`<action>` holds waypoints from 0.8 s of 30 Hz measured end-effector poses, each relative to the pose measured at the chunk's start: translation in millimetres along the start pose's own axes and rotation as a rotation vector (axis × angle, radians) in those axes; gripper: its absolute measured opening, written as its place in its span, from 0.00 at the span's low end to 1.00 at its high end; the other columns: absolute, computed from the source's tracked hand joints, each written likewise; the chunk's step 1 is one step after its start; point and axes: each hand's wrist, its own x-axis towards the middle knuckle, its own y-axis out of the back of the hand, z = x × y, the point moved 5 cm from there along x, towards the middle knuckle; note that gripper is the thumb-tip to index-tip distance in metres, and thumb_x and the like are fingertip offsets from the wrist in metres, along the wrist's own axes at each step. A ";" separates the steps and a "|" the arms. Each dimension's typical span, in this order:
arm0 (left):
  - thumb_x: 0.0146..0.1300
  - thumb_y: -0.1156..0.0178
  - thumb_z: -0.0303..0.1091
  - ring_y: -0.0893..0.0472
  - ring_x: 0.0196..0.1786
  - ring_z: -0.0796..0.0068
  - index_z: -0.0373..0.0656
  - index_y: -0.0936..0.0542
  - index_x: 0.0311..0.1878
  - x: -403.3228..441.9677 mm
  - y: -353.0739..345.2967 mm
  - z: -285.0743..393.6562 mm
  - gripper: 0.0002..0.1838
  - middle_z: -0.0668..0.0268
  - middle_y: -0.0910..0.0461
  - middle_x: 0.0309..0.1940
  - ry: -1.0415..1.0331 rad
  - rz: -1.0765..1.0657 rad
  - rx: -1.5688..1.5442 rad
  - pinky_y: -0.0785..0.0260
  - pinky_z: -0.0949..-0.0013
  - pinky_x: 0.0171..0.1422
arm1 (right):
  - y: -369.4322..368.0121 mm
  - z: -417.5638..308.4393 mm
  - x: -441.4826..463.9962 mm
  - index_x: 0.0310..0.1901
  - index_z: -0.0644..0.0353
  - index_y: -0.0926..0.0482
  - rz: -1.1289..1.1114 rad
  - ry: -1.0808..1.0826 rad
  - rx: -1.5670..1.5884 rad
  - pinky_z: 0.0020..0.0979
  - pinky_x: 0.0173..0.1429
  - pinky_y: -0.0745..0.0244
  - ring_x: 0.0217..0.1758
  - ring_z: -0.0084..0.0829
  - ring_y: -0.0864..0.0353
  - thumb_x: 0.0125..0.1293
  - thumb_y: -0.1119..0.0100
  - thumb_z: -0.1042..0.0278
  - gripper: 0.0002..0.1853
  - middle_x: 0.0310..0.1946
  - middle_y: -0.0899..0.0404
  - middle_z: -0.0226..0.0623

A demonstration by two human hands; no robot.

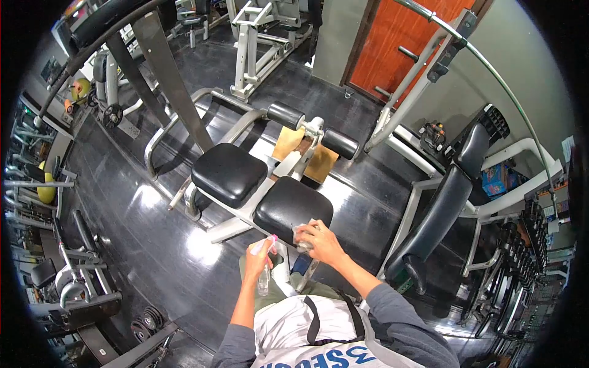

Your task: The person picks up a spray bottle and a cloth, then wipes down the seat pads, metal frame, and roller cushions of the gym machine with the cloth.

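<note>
My left hand (257, 259) is closed around a clear spray bottle (264, 281) with a pink and white trigger head, held upright just in front of the machine. Bunched under the fingers of my right hand (320, 240) is a greyish cloth (302, 239), partly hidden by them. That hand is at the near right edge of a black padded seat (293, 205), and the cloth appears to touch it. A second black pad (229, 174) lies to the left on the same pale frame. Beyond the seats stand two black foam rollers (286, 116).
An inclined bench (438, 214) with a barbell (512, 92) above it stands on the right. Racks of dumbbells (521, 257) line the far right. Weight plates (147, 323) sit at lower left. Behind are an orange door (399, 49) and another machine (261, 55).
</note>
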 end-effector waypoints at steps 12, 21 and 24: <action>0.62 0.42 0.57 0.27 0.12 0.79 0.40 0.22 0.22 -8.3 -50.4 26.6 0.27 0.66 0.24 0.15 -0.035 -0.072 0.271 0.35 0.71 0.22 | 22.9 53.9 -47.1 0.41 0.58 0.16 0.311 -0.414 0.207 0.33 0.59 0.27 0.52 0.37 0.20 0.43 0.42 0.84 0.20 0.45 0.18 0.36; 0.61 0.44 0.58 0.21 0.36 0.43 0.40 0.21 0.26 12.0 -80.2 21.1 0.27 0.50 0.22 0.23 -0.149 -0.019 0.705 0.31 0.51 0.40 | 25.5 55.3 -88.4 0.44 0.61 0.17 0.474 -0.613 0.425 0.30 0.57 0.26 0.51 0.36 0.18 0.45 0.44 0.85 0.21 0.45 0.17 0.40; 0.61 0.43 0.57 0.19 0.27 0.53 0.40 0.21 0.25 15.8 -79.0 20.1 0.26 0.54 0.21 0.20 -0.156 0.033 0.655 0.30 0.57 0.34 | 21.5 54.1 -96.0 0.45 0.62 0.17 0.487 -0.646 0.458 0.29 0.56 0.26 0.49 0.34 0.17 0.45 0.43 0.85 0.22 0.45 0.17 0.39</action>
